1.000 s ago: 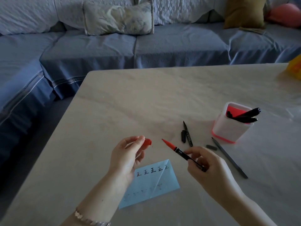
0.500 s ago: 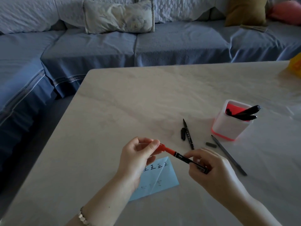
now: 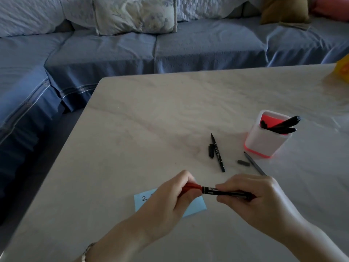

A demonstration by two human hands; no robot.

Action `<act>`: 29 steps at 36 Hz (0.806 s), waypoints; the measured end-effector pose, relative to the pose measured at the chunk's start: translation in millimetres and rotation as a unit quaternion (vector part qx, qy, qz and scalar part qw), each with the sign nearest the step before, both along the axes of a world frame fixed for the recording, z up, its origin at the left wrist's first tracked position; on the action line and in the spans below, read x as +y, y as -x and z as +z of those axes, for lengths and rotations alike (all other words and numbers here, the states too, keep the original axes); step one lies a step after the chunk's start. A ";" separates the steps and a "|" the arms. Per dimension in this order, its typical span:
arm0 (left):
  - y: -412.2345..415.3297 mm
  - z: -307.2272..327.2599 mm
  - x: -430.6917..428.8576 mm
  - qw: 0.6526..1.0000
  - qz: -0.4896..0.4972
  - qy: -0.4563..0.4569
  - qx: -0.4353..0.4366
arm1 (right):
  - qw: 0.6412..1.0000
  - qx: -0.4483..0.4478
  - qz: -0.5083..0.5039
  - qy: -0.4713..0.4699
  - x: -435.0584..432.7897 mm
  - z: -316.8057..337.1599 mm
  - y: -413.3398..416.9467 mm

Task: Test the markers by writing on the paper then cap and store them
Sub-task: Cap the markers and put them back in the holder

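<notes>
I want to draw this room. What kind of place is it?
Most likely a living room at home: a blue sofa with cushions wraps round a pale table, where a pen pot and blue paper sit.

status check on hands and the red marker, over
Left hand pinches red cap on marker tip. Right hand grips its barrel. Black marker, grey pen lie uncapped near holder.
</notes>
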State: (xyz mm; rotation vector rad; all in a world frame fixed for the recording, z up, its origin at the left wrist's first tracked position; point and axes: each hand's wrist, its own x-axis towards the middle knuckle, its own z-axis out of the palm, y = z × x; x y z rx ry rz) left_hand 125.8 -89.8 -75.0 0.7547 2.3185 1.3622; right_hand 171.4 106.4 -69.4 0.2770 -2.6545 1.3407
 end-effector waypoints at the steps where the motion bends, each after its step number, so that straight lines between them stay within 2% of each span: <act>1: -1.1 -1.1 -0.3 1.000 -0.004 -0.001 0.014 | 1.000 -0.005 -0.007 0.000 -0.8 0.7 -0.6; 9: 0.4 -9.8 -1.1 0.992 -0.030 -0.003 0.124 | 0.993 -0.084 -0.045 0.070 -5.0 4.7 -2.6; 15: 0.7 -20.3 2.1 0.973 -0.054 0.032 0.222 | 0.973 -0.187 -0.035 0.127 -1.6 10.2 -3.9; 16: 1.6 -22.6 3.6 0.975 -0.053 0.035 0.212 | 0.978 -0.181 -0.036 0.100 0.3 8.2 -5.0; 18: 3.1 -26.5 8.7 0.989 -0.026 0.027 0.141 | 0.990 -0.131 -0.044 -0.026 3.5 1.3 -6.2; 20: 3.6 -31.6 17.7 0.997 0.009 0.004 0.074 | 0.981 -0.049 -0.044 -0.181 8.9 -2.4 -4.0; 21: 3.8 -32.4 24.5 0.998 0.021 0.001 0.054 | 0.974 -0.027 -0.026 -0.223 10.6 -3.5 -2.5; 25: 11.7 -32.5 54.2 0.999 0.031 -0.002 -0.037 | 0.975 -0.026 -0.024 -0.218 18.7 -14.5 1.9; 29: 29.5 -28.9 75.8 0.988 0.062 -0.026 -0.141 | 0.973 0.042 -0.144 -0.176 35.9 -23.5 9.2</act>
